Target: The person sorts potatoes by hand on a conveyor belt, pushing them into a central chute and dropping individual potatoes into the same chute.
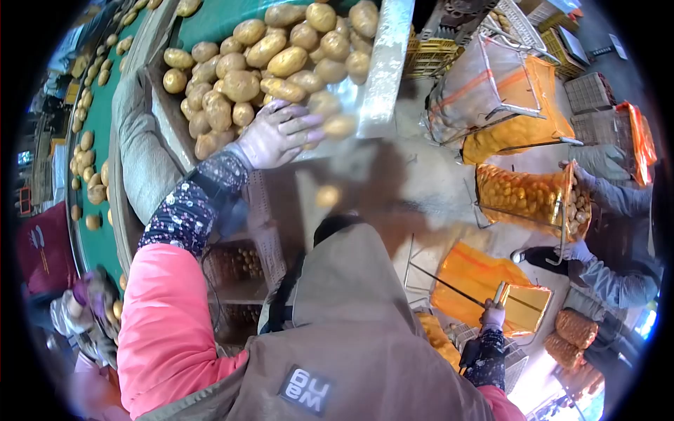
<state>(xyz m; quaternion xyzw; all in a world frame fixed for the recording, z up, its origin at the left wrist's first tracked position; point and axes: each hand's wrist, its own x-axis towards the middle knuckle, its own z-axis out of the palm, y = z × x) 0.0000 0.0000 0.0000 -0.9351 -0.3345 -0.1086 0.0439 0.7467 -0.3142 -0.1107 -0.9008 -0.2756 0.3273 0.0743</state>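
Note:
My left hand [281, 135], in a pale glove, lies with fingers stretched out against the front of a heap of potatoes [242, 85] at the end of a metal chute [382, 67]. A blurred potato [340, 126] is just beyond its fingertips, and another potato [328, 196] is in mid-air below the chute. At the lower right, my right hand [493, 314], also gloved, is wrapped round the rim of a metal bag stand [500, 291]. An orange mesh bag [463, 279] hangs from that stand, its mouth spread by the frame.
A green conveyor [98, 196] carrying potatoes runs along the left, with another person's gloved hand [81, 309] beside it. At right, a co-worker [611, 231] holds a potato-filled mesh bag [523, 193] on a stand. Another bag stand [484, 91], crates [590, 92] and filled sacks [572, 337] stand around.

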